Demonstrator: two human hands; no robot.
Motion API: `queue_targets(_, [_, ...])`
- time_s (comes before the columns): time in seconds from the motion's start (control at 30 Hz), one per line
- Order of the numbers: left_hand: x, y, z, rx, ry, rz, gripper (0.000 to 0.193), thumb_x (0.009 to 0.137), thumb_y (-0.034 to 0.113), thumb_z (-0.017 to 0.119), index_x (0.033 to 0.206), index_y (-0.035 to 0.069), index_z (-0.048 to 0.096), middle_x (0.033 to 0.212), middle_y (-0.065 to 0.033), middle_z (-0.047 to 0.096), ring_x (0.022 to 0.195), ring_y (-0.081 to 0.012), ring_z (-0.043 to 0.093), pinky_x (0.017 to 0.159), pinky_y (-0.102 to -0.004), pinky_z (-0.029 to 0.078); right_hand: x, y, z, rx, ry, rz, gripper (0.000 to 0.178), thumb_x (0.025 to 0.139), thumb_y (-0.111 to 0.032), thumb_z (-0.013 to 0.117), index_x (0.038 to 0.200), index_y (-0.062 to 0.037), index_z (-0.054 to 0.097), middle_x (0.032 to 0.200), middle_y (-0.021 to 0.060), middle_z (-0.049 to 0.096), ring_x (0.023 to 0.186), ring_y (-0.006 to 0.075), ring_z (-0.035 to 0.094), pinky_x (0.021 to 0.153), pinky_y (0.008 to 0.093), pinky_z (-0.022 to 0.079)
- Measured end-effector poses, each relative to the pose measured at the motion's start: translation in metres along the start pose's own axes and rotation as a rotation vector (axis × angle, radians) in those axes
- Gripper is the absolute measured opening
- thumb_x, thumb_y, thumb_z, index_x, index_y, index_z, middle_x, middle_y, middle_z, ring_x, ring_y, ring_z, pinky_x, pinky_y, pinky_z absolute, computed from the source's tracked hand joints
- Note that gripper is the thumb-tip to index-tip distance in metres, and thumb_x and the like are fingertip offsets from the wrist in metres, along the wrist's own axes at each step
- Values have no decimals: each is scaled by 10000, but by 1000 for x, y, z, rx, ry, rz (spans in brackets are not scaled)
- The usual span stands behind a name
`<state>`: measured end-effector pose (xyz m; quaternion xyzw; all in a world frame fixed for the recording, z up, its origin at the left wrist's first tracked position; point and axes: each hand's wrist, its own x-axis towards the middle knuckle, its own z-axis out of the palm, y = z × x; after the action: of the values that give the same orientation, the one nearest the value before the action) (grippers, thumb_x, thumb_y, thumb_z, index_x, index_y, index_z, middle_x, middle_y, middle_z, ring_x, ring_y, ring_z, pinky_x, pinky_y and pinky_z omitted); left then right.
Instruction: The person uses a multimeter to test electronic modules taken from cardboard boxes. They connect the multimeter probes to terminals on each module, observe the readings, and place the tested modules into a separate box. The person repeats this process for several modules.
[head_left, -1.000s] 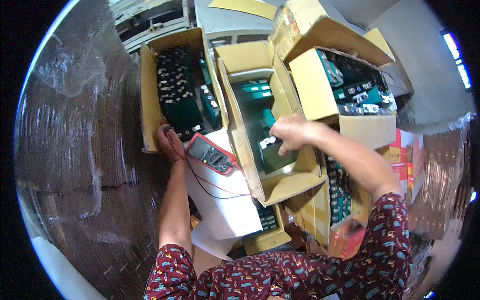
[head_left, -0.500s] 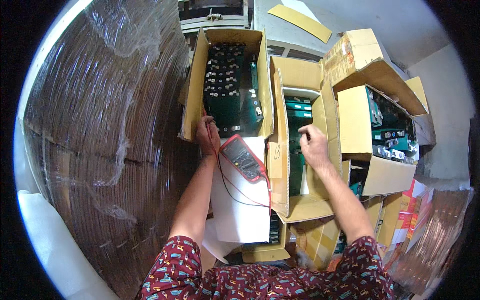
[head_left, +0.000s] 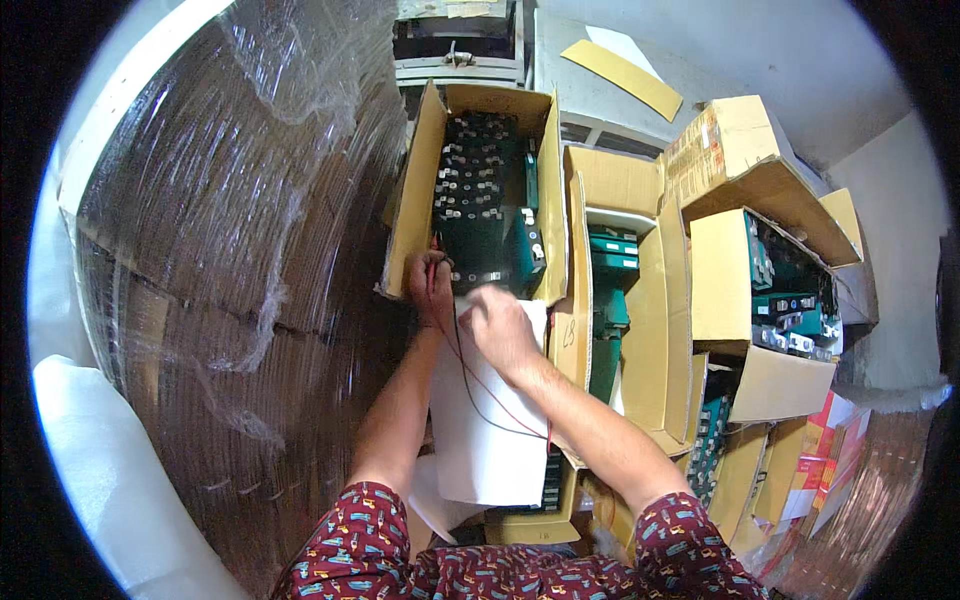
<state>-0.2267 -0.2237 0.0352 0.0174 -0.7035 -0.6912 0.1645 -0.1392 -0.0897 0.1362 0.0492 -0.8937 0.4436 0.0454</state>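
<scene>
My left hand point(head_left: 431, 288) is at the near left corner of an open cardboard box point(head_left: 398, 235). Its fingers close around a red test probe point(head_left: 436, 242); a black lead and a red lead hang from the hand. Inside the box stand dark green battery cells point(head_left: 468, 240) with rows of metal terminals. Just right of it, my right hand point(head_left: 503, 325) hovers over a white sheet point(head_left: 478, 455), its fingers bent and smeared by motion, so what they hold is unclear. The leads run down the sheet and vanish at its right edge. The multimeter is out of sight.
A second open box point(head_left: 655, 330) with green cells stands to the right. Beyond it, another box point(head_left: 722, 275) of cells lies tilted under raised flaps. A plastic-wrapped stack point(head_left: 230, 300) fills the left. A yellow strip point(head_left: 625, 78) lies on the far grey surface.
My right hand has moved left from over the second box to beside my left hand. The red multimeter, seen on the white sheet before, no longer shows. The whole view has shifted slightly.
</scene>
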Motion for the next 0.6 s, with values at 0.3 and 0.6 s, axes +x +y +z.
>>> queue_targets(0.3, [1, -5, 6, 31, -76, 97, 227, 928, 80, 671, 1133, 36, 586, 1030, -81, 622, 975, -209, 614, 910, -355, 500, 79, 23, 16, 81, -175, 201, 413, 929, -106, 511, 1323, -45, 619, 1212, 301, 675, 1199, 458, 631, 1014, 490, 503])
queue_targets(0.6, [2, 7, 13, -57, -148, 32, 302, 950, 85, 648, 1236, 7, 587, 1174, -115, 645, 1130, -221, 611, 1012, -353, 479, 95, 45, 45, 307, 10, 195, 343, 850, -95, 624, 1171, 11, 686, 1103, 258, 737, 1080, 411, 707, 964, 443, 541])
